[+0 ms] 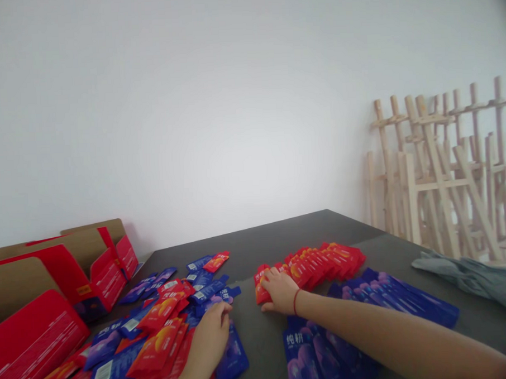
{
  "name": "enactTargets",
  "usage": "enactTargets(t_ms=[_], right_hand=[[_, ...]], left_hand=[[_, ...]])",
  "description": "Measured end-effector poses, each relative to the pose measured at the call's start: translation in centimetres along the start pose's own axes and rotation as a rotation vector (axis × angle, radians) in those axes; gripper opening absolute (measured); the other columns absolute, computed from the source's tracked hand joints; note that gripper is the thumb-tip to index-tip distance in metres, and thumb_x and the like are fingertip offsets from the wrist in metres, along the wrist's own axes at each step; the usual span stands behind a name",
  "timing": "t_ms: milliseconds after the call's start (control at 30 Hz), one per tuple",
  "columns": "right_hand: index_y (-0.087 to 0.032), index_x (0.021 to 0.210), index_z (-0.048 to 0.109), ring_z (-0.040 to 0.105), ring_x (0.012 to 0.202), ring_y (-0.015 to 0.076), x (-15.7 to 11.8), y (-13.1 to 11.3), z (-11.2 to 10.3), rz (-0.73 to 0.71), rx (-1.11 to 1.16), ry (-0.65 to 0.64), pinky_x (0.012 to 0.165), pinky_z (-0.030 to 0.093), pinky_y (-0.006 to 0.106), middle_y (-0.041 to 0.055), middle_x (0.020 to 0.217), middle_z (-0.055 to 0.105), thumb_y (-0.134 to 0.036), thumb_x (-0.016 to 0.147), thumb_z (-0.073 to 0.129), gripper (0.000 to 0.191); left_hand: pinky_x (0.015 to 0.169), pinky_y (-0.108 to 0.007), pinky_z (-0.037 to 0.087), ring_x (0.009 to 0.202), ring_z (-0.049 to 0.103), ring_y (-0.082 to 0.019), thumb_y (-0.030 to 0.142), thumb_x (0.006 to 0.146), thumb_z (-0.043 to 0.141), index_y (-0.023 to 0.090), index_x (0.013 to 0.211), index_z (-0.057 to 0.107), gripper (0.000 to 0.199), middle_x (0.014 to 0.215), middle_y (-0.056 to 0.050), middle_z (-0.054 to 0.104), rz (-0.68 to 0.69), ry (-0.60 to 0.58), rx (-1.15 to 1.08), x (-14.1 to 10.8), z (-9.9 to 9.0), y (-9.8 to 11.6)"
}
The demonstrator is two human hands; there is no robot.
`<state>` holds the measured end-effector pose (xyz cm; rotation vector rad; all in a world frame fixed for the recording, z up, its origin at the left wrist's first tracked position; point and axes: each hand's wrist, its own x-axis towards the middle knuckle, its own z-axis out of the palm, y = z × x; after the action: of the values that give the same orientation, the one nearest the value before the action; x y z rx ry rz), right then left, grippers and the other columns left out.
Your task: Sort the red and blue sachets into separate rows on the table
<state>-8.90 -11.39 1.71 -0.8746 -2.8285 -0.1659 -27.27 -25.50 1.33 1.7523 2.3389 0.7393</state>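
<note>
My left hand (209, 334) is over the right edge of a loose pile of red and blue packets, fingers curled with the thumb close to them. A blue packet (235, 358) lies right under it; what the fingers hold, if anything, is hidden. My right hand (280, 291), with a red cord at the wrist, rests on a red packet (261, 284), fingers stretched out and thumb apart. That packet is at the left end of an overlapping row of red packets (319, 265). Below my right forearm, blue packets (302, 349) lie fanned out, and more blue packets (400, 300) overlap beyond it.
Open red cardboard boxes (110, 279) stand at the left of the dark table (255, 242). A grey-green crumpled cloth or bag (470, 280) lies at the right edge. Wooden easels (432, 170) lean together on the right by a white wall (232, 101).
</note>
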Motion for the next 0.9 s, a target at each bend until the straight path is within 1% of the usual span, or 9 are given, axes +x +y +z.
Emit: enactTargets(t_ms=[100,167,267,333,433,533,700,833,900], right_hand=[[-0.007,0.124,0.061,0.046,0.124,0.0376,-0.8,-1.3,-0.4,-0.060,-0.007,0.035,0.103,0.036,0.051,0.0241,0.134,0.054,-0.052,0.077,0.073,0.067],[-0.008,0.130,0.056,0.045,0.126,0.0359,-1.5,-3.0,-0.5,-0.187,0.036,0.060,0.105,0.035,0.050,0.0230,0.138,0.051,-0.050,0.079,0.072,0.068],[-0.008,0.129,0.056,0.050,0.121,0.0325,-2.5,-6.2,-0.2,-0.403,0.160,0.080,0.103,0.039,0.045,0.0207,0.134,0.054,-0.054,0.081,0.066,0.067],[-0.007,0.124,0.058,0.055,0.114,0.0315,-3.0,-8.3,0.2,-0.460,0.205,0.068,0.099,0.044,0.044,0.0199,0.126,0.059,-0.056,0.080,0.065,0.066],[-0.006,0.117,0.061,0.059,0.101,0.0309,-3.3,-10.6,0.8,-0.414,0.211,0.035,0.089,0.051,0.043,0.0194,0.114,0.064,-0.049,0.079,0.064,0.058],[-0.004,0.119,0.060,0.061,0.098,0.0301,-3.6,-11.9,1.4,-0.340,0.228,0.045,0.079,0.055,0.039,0.0205,0.115,0.064,-0.039,0.079,0.062,0.053],[0.000,0.125,0.058,0.063,0.103,0.0309,-3.9,-12.9,3.3,-0.304,0.213,0.140,0.078,0.057,0.037,0.0241,0.121,0.063,-0.028,0.081,0.059,0.052],[0.001,0.127,0.057,0.067,0.096,0.0281,-4.0,-13.5,4.6,-0.251,0.137,0.184,0.068,0.058,0.034,0.0242,0.122,0.065,-0.010,0.085,0.050,0.044],[0.002,0.126,0.058,0.069,0.092,0.0276,-4.3,-13.4,4.6,-0.251,0.117,0.193,0.064,0.058,0.034,0.0240,0.119,0.067,-0.009,0.086,0.049,0.042]], left_hand=[[0.097,-0.028,0.043,0.109,0.063,-0.017,0.007,0.089,0.035,0.018,0.102,0.064,0.034,0.112,-0.007,0.071,-0.035,-0.019,0.021,0.0,-0.3,-0.2],[0.096,-0.026,0.043,0.109,0.063,-0.016,0.005,0.088,0.033,0.017,0.103,0.065,0.037,0.113,-0.008,0.071,-0.044,-0.029,0.025,0.1,-0.3,-0.2],[0.094,-0.024,0.043,0.106,0.064,-0.015,0.004,0.086,0.034,0.016,0.103,0.064,0.037,0.112,-0.008,0.071,-0.037,-0.036,0.021,0.0,-0.1,-0.3],[0.092,-0.023,0.043,0.104,0.064,-0.015,0.004,0.086,0.035,0.017,0.101,0.064,0.035,0.109,-0.008,0.071,-0.037,-0.036,0.021,0.0,-0.1,-0.4],[0.088,-0.023,0.044,0.100,0.065,-0.015,0.007,0.088,0.035,0.018,0.098,0.064,0.032,0.106,-0.006,0.071,-0.045,-0.035,0.028,-0.1,-0.1,-0.5],[0.086,-0.024,0.044,0.099,0.066,-0.015,0.009,0.090,0.036,0.020,0.096,0.063,0.029,0.105,-0.005,0.071,-0.046,-0.034,0.039,-0.1,-0.1,-0.4],[0.084,-0.024,0.043,0.097,0.066,-0.015,0.011,0.091,0.039,0.020,0.095,0.061,0.024,0.103,-0.005,0.071,-0.043,-0.038,0.052,-0.2,-0.2,-0.2],[0.083,-0.024,0.043,0.097,0.066,-0.016,0.012,0.091,0.039,0.020,0.094,0.061,0.024,0.103,-0.005,0.071,-0.038,-0.039,0.054,-0.2,-0.2,-0.1],[0.083,-0.024,0.043,0.097,0.066,-0.016,0.012,0.092,0.038,0.020,0.095,0.061,0.024,0.103,-0.005,0.071,-0.036,-0.035,0.060,-0.2,-0.3,0.0]])
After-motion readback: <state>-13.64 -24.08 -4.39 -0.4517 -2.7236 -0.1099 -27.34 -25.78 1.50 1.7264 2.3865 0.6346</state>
